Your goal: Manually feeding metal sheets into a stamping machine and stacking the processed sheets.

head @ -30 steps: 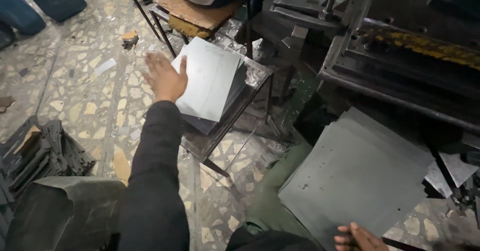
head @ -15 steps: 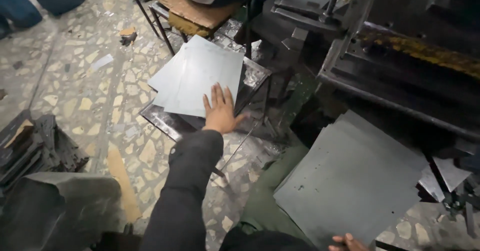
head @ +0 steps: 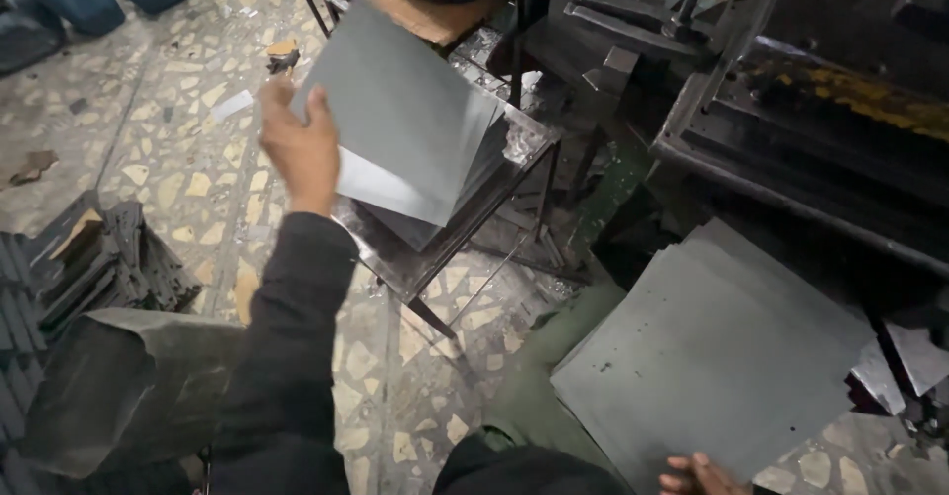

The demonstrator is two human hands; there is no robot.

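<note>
My left hand (head: 297,144) grips a thin grey metal sheet (head: 405,110) by its left edge and holds it tilted above a stack of similar sheets (head: 450,220). The stack lies on a small metal stand (head: 395,263). My right hand (head: 697,475) shows only its fingers at the bottom edge of the view. They curl over the near edge of a large dark grey sheet (head: 712,347) that lies in front of a heavy black press (head: 820,110).
A pile of black pressed pieces (head: 109,268) and a bent dark metal part (head: 119,376) lie on the terrazzo floor at left. Another person sits on a cardboard-topped seat (head: 425,11) at the top. Metal offcuts (head: 914,352) lie at right.
My left hand was flat on the stack half a second ago. It has since taken the top sheet by its left edge and raised it. The right hand stays at the large sheet.
</note>
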